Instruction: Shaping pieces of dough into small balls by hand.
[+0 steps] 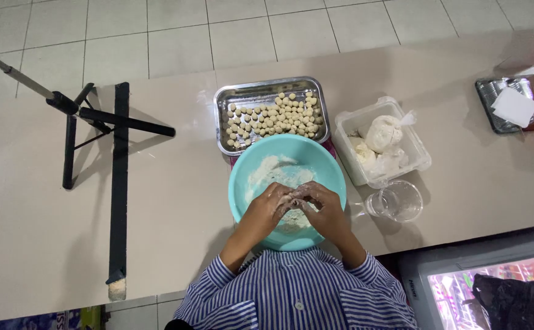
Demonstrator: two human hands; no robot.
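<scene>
My left hand (267, 209) and my right hand (322, 206) meet over a turquoise bowl (248, 168) of pale flour. Both are dusted with flour and their fingertips press together on a small piece of dough (294, 200). Behind the bowl stands a metal tray (224, 98) carrying several small round dough balls (276, 117). My striped blue and white sleeves show at the bottom.
A clear plastic tub (420, 153) with white bags sits right of the bowl, a clear cup (396, 201) in front of it. A black tripod (96, 122) stands at left. A dark tray with white paper (511, 107) lies at far right.
</scene>
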